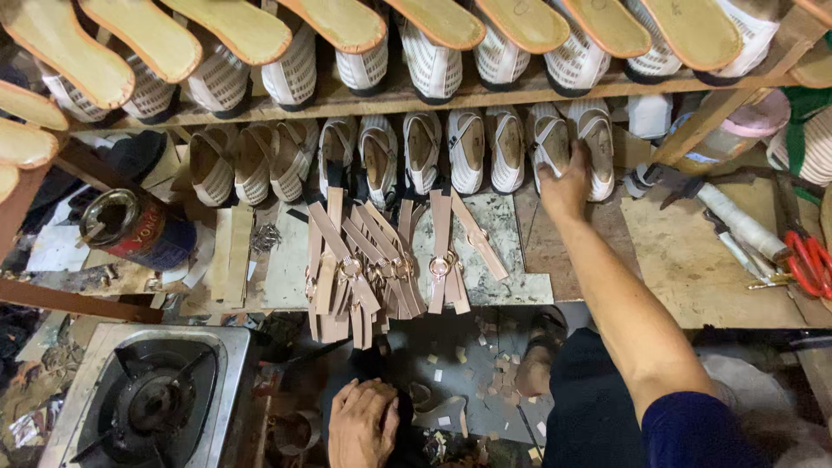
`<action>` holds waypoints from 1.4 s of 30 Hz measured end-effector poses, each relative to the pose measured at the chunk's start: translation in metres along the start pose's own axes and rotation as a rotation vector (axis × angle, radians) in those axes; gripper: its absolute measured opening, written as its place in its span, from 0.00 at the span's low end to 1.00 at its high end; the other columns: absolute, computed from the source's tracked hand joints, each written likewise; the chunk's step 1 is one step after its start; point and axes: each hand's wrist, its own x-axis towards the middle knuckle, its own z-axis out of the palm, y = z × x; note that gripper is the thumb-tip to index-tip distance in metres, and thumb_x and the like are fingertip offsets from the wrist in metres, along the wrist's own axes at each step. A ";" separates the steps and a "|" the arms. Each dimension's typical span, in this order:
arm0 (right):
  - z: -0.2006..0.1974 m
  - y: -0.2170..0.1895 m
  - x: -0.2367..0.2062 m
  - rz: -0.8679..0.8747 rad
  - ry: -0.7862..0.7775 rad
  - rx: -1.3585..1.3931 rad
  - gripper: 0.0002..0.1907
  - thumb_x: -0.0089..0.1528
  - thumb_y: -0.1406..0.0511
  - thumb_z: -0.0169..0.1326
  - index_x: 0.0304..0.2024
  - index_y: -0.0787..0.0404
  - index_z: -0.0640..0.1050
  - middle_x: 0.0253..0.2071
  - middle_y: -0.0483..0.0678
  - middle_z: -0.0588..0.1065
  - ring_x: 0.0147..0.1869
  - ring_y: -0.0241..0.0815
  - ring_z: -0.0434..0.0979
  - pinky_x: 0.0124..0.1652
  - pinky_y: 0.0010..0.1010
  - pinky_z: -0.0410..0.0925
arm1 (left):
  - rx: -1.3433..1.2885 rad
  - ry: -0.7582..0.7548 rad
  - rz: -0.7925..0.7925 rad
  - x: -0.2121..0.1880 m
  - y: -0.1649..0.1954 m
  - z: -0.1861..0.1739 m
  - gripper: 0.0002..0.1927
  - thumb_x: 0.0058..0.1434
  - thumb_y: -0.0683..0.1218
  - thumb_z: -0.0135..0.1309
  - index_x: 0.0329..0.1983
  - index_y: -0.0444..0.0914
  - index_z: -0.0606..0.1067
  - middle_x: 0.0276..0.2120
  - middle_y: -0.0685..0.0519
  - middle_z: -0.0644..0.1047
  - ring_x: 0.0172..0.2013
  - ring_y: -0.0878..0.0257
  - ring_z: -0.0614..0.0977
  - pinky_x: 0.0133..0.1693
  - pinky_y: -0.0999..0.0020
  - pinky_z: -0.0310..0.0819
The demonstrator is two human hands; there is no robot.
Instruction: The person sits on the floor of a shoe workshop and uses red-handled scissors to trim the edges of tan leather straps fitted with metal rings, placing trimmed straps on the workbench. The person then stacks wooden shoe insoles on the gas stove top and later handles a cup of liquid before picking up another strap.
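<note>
From the head view, the right hand (565,184) reaches across the counter (685,260) and grips a white sandal (549,139) standing in the row under the shelf (416,97). The left hand (364,425) lies low, palm down, fingers loosely curled on something dark; whether it grips is unclear. Tan straps (381,260) lie fanned mid-counter, beside a tin (139,230).

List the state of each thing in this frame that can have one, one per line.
right hand: stretched forward, gripping a white sandal in the lower row
left hand: down low, palm down on a dark object, fingers curled
tan straps with ring buckles: loose, fanned over the bench edge
glue can: lying on its side, mouth open
gas burner: unlit
red-handled scissors: lying flat, unheld
</note>
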 end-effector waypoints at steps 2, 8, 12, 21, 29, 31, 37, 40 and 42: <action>0.004 0.001 0.008 0.228 -0.013 0.160 0.35 0.59 0.68 0.60 0.69 0.61 0.65 0.67 0.58 0.67 0.67 0.56 0.69 0.63 0.38 0.65 | -0.003 -0.004 -0.001 0.002 0.000 0.002 0.07 0.51 0.43 0.62 0.34 0.41 0.81 0.37 0.55 0.83 0.49 0.58 0.81 0.56 0.54 0.65; 0.013 0.007 0.005 -0.096 0.183 0.155 0.31 0.64 0.72 0.60 0.69 0.66 0.66 0.67 0.62 0.71 0.70 0.57 0.71 0.67 0.42 0.63 | -0.004 0.015 0.017 0.002 -0.007 0.009 0.07 0.52 0.44 0.62 0.35 0.41 0.81 0.36 0.56 0.83 0.49 0.60 0.82 0.56 0.55 0.66; 0.025 0.005 0.008 -0.105 0.165 -0.073 0.30 0.64 0.71 0.57 0.69 0.60 0.69 0.63 0.61 0.72 0.68 0.60 0.70 0.66 0.44 0.64 | 0.000 0.042 0.079 0.003 -0.014 0.015 0.08 0.51 0.44 0.62 0.35 0.42 0.82 0.36 0.57 0.83 0.48 0.60 0.82 0.55 0.55 0.68; -0.022 0.027 -0.018 -0.440 0.048 -0.164 0.29 0.65 0.69 0.60 0.68 0.63 0.69 0.69 0.59 0.68 0.73 0.63 0.64 0.70 0.51 0.57 | 0.030 0.085 0.129 -0.007 -0.026 0.026 0.07 0.51 0.45 0.62 0.34 0.44 0.81 0.36 0.58 0.83 0.48 0.62 0.83 0.55 0.57 0.68; -0.052 0.050 -0.018 -0.469 0.170 -0.197 0.32 0.62 0.72 0.61 0.68 0.67 0.67 0.71 0.61 0.63 0.75 0.65 0.62 0.71 0.50 0.57 | 0.065 0.002 0.095 -0.013 -0.024 0.031 0.08 0.50 0.45 0.62 0.35 0.43 0.82 0.36 0.57 0.84 0.48 0.61 0.83 0.56 0.55 0.66; -0.055 0.047 -0.016 -0.471 0.192 -0.235 0.33 0.62 0.72 0.61 0.68 0.65 0.67 0.72 0.59 0.64 0.75 0.64 0.62 0.72 0.50 0.58 | 0.091 -0.082 0.006 -0.013 -0.024 0.029 0.08 0.51 0.45 0.63 0.35 0.43 0.83 0.35 0.56 0.84 0.49 0.60 0.82 0.56 0.54 0.65; -0.055 0.043 -0.017 -0.017 0.055 -0.073 0.41 0.57 0.67 0.63 0.70 0.63 0.61 0.65 0.64 0.66 0.68 0.65 0.65 0.62 0.47 0.60 | 0.048 -0.016 0.030 -0.015 -0.026 0.027 0.07 0.52 0.46 0.60 0.35 0.43 0.82 0.36 0.57 0.84 0.49 0.62 0.83 0.57 0.55 0.66; -0.048 0.047 -0.009 0.039 0.141 0.023 0.36 0.63 0.65 0.61 0.71 0.61 0.62 0.64 0.61 0.71 0.67 0.58 0.72 0.63 0.41 0.63 | 0.047 0.052 0.121 -0.012 -0.027 0.030 0.08 0.52 0.46 0.60 0.36 0.43 0.82 0.37 0.57 0.84 0.48 0.62 0.83 0.56 0.56 0.67; -0.045 0.051 -0.003 0.066 0.177 -0.007 0.34 0.65 0.64 0.62 0.70 0.61 0.65 0.62 0.61 0.74 0.65 0.57 0.74 0.62 0.39 0.64 | 0.051 -0.009 0.075 -0.011 -0.028 0.031 0.08 0.52 0.46 0.62 0.35 0.43 0.82 0.36 0.57 0.84 0.48 0.61 0.83 0.56 0.55 0.66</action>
